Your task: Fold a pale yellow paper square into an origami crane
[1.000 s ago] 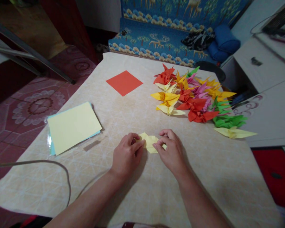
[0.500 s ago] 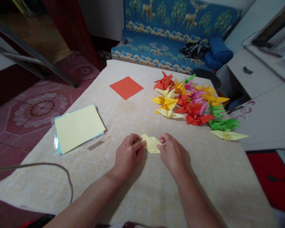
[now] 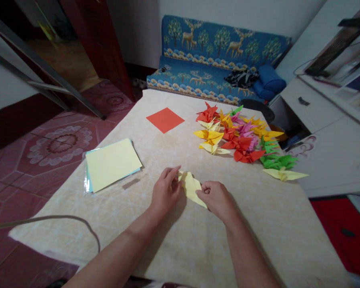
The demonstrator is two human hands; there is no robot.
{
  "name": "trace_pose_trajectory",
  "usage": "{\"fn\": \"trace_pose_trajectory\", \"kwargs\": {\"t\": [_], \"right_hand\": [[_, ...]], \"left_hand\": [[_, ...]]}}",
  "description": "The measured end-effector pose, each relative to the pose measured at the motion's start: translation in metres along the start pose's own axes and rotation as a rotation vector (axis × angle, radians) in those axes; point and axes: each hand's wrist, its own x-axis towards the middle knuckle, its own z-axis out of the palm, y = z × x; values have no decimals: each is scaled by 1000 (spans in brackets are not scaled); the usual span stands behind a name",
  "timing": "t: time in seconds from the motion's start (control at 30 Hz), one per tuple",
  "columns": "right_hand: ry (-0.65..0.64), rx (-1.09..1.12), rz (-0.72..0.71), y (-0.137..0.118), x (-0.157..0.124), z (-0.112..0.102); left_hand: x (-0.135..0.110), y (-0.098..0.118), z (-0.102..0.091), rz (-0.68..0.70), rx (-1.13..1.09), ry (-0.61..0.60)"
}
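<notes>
Between my hands is a pale yellow piece of folded paper (image 3: 192,188), creased and tilted, its lower right corner pointing toward me. My left hand (image 3: 166,190) is closed at its upper left edge, with the index finger raised and the thumb behind the paper's edge. On the right side, my right hand (image 3: 214,198) pinches the paper between thumb and curled fingers. Beyond them a flat red paper square (image 3: 165,120) lies on the table. A stack of pale yellow and blue paper sheets (image 3: 114,165), partly in a clear plastic sleeve, lies to the left.
Several folded paper cranes (image 3: 240,144) in red, yellow, pink and green cluster at the table's right. A small brownish strip (image 3: 131,183) lies beside the stack. A cord (image 3: 63,217) crosses the left corner of the cloth-covered table (image 3: 180,248). Behind stands a blue patterned sofa (image 3: 198,74).
The folded yellow paper has turned, its right end swinging down toward me. My right hand has moved slightly lower, and my left index finger has lifted. The camera view has shifted and tilted up.
</notes>
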Motion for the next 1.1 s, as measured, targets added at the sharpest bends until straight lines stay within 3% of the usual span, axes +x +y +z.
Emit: {"fn": "trace_pose_trajectory", "kwargs": {"t": [0.1, 0.17, 0.27, 0.37, 0.57, 0.83, 1.1], "right_hand": [[121, 385, -1, 1, -1, 16], [210, 557, -37, -2, 0, 24], [353, 655, -112, -12, 1, 34], [463, 707, -119, -17, 1, 43], [473, 818, -144, -9, 4, 48], [309, 959, -154, 0, 10, 33], [356, 915, -100, 8, 9, 32]], "left_hand": [[6, 0, 0, -90, -253, 124], [12, 6, 1, -220, -460, 140], [22, 21, 6, -415, -755, 35], [29, 35, 14, -456, -944, -113], [31, 33, 27, -497, -928, -123], [22, 30, 27, -513, -819, -331], [22, 24, 28, -473, -765, -433]]}}
